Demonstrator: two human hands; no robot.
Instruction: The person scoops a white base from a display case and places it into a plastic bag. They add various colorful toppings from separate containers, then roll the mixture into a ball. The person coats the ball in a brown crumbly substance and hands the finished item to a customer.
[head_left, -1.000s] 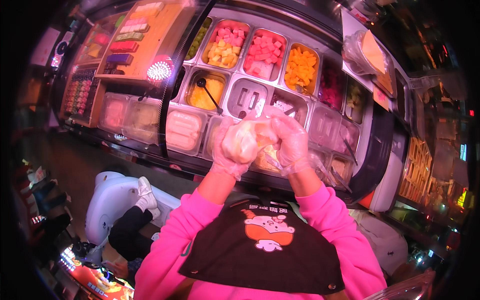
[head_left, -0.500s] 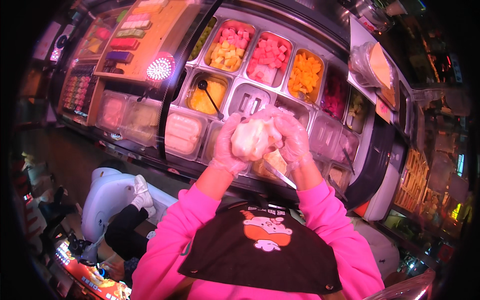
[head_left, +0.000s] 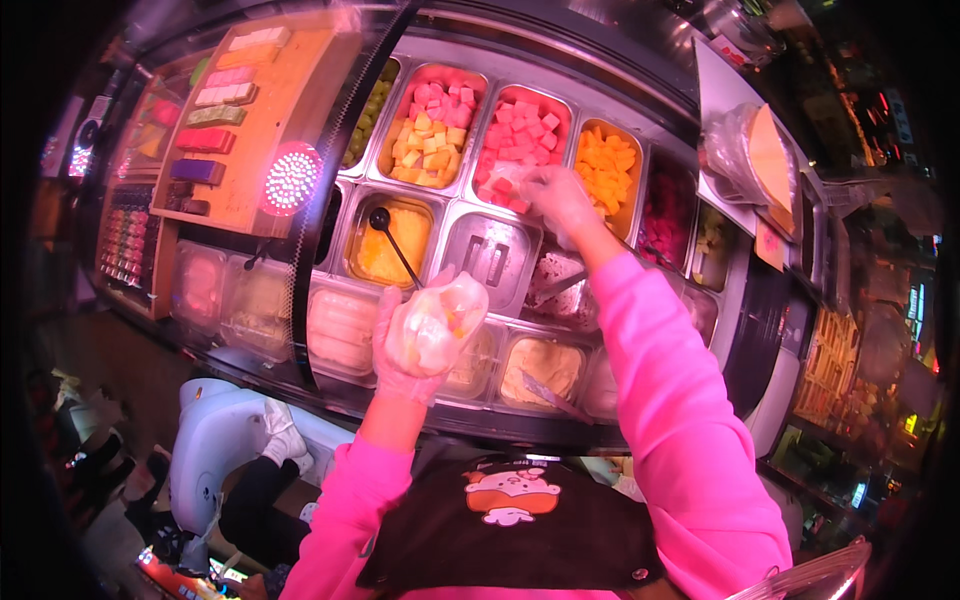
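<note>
My left hand [head_left: 392, 355], in a clear plastic glove, cups a soft white dough wrapper [head_left: 438, 325] with yellowish bits showing through one side. It hangs over the front row of steel pans. Stretched away from me, my gloved right hand [head_left: 562, 200] reaches into the pan of red fruit cubes [head_left: 522, 130]. Its fingers are drawn together at the pan's near right corner, against the cubes; what they pinch is hidden. Beside that hand is a pan of orange fruit chunks [head_left: 607, 165].
A black spoon [head_left: 380, 219] stands in a pan of yellow filling [head_left: 405, 245]. A spatula [head_left: 553, 398] rests in a pan of pale cream [head_left: 540, 362]. On the left, a wooden tray [head_left: 285, 110] bears colored bars. Plastic-wrapped round sheets [head_left: 750, 150] lie at the right.
Both hands were together around the white wrapper. My right hand has let go and moved away to the red fruit cubes; the left has shifted left and nearer with the wrapper.
</note>
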